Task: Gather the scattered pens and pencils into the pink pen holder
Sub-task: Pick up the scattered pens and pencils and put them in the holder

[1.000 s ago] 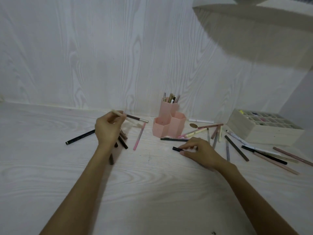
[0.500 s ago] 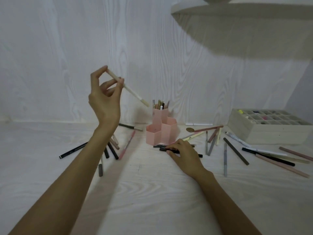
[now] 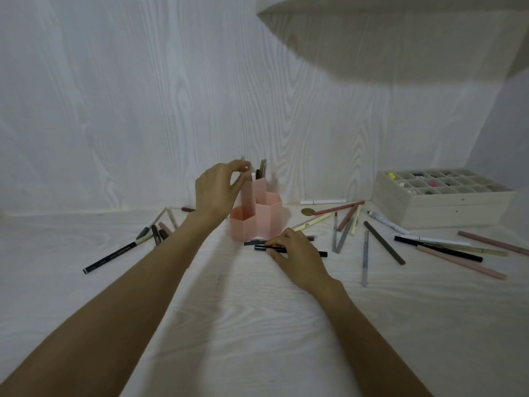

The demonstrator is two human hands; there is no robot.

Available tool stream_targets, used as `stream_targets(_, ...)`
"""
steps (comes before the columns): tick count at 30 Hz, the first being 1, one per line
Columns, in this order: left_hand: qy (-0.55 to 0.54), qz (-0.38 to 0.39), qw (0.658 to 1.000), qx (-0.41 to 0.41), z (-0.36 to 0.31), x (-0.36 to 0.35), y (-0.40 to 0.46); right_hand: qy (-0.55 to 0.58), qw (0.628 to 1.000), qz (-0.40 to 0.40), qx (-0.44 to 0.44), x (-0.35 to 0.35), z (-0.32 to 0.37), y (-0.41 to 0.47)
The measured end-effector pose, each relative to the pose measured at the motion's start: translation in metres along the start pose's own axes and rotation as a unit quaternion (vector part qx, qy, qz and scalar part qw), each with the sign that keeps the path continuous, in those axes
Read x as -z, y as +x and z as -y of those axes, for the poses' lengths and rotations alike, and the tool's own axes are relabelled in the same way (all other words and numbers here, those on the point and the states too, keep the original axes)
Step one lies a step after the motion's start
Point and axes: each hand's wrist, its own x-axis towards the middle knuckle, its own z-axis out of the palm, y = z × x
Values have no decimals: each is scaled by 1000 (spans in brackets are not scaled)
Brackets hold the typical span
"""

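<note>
Left hand (image 3: 219, 188) has come down from high up and now pinches a pencil (image 3: 244, 164) over the pink holder (image 3: 257, 217), nearly in; right hand (image 3: 294, 249) pinches a black pen (image 3: 269, 247) on the table (image 3: 257, 325).

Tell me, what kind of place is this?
Probably a desk or craft table at home, though that is a guess. A pink pen holder stands on a pale wood-grain tabletop, scattered pens lie around it, and a wooden compartment box holds small items.
</note>
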Motion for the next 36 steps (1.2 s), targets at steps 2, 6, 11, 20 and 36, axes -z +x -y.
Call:
stream_targets(2,9,18,999,-30,3,-4,-2,-3,1000,-2,0,0,1,0)
stream_targets(6,11,41,998,-45,5,4,-1,-6,1000,-2,2,1,2,-1)
stream_targets(11,-4,49,982,180,20,26,-48,-44,998,-9,53,4,5,-2)
stream_targets(20,100,149,949,259,29,45,-107,34,952,-300,55,30,27,-3)
stream_targets(36,60,149,947,277,48,46,-110,61,955,-288,-17,52,63,79)
